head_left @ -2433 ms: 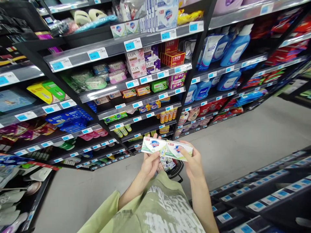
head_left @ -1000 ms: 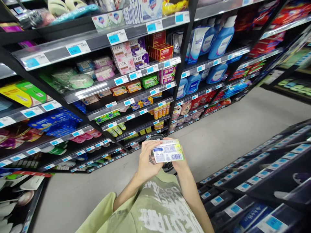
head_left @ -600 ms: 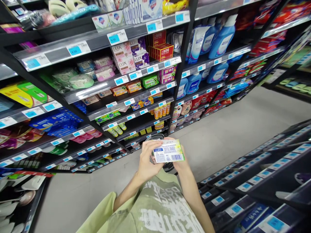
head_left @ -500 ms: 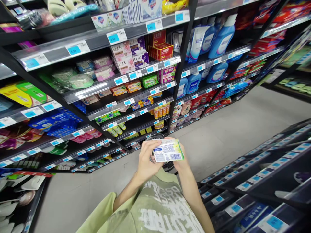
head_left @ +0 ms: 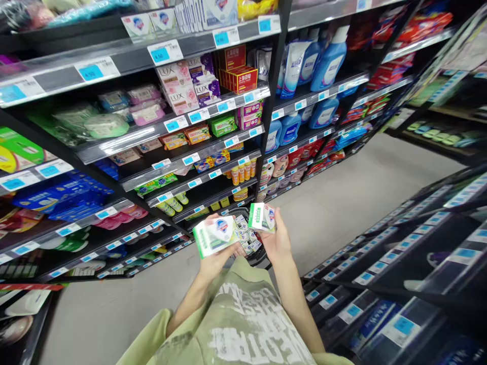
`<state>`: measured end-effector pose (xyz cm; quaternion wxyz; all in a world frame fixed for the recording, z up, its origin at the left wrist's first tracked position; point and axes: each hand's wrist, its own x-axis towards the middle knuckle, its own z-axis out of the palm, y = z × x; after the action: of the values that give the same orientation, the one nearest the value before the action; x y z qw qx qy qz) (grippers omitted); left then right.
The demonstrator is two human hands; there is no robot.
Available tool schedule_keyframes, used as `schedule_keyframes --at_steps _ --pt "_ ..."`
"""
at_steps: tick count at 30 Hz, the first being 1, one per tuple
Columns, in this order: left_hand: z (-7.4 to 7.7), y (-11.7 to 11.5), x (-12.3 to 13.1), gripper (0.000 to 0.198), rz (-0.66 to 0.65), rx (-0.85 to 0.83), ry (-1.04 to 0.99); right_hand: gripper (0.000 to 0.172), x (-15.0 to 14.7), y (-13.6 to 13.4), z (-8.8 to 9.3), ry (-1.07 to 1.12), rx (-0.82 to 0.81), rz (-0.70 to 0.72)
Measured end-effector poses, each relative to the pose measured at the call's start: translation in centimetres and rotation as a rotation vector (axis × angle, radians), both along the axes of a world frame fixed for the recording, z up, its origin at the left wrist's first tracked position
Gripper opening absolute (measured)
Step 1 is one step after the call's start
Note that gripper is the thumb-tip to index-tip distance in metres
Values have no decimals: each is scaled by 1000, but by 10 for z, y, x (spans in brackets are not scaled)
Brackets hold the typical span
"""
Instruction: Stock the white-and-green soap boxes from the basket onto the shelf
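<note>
I stand in a shop aisle holding two white-and-green soap boxes with a blue shield logo. My left hand (head_left: 214,257) grips one soap box (head_left: 215,235) from below, its front turned up toward me. My right hand (head_left: 276,242) grips the second soap box (head_left: 262,217), held a little higher and turned edge-on. The two boxes are apart. Below them sits a black shopping basket (head_left: 247,239) with several small packs inside.
Black shelving (head_left: 178,126) on the left carries soap boxes, wipes and blue price tags. Blue detergent bottles (head_left: 327,66) fill the bay further along. Another shelf unit (head_left: 399,263) stands close on my right. Grey floor (head_left: 361,192) runs ahead between them.
Before, both hands held the boxes stacked with the barcode side up. Now the hands have drawn apart, one box in each, fronts showing. My view has shifted slightly rightward.
</note>
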<state>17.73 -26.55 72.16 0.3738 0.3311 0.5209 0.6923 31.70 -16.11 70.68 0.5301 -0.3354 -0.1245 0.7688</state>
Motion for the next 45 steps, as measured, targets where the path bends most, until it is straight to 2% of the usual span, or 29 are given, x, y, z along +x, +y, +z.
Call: schedule_keyframes --at_steps 2,4,6,11,15,20,27,31,36,41,45 --pt "-1 -2 1 75 -45 -13 -11 27 3 0 0 144 -45 114" --pt "-3 -2 2 74 -40 -1 12 15 6 -2 -3 334 -14 271" --pt "-4 -1 3 72 -19 14 53 12 7 -6 -7 541 34 379" --pt "-6 2 1 74 -11 56 136 27 4 -12 -16 965 37 378" --pt "-9 3 -2 71 -11 95 264 32 3 -11 -18 1125 63 309" --pt "-11 5 -4 65 -19 115 386 28 4 -9 -21 1134 67 281" --pt "-4 7 -1 61 -10 169 537 40 3 -12 -19 1264 92 388" --pt "-5 7 -3 61 -21 164 563 37 3 -12 -16 1258 75 405" --pt "-7 6 -4 57 -37 166 560 43 2 -11 -16 1295 145 427" --pt "-3 6 0 59 -22 113 519 38 1 -10 -17 1221 170 432" --pt "-2 5 0 66 -49 57 396 31 5 -10 -7 933 169 364"
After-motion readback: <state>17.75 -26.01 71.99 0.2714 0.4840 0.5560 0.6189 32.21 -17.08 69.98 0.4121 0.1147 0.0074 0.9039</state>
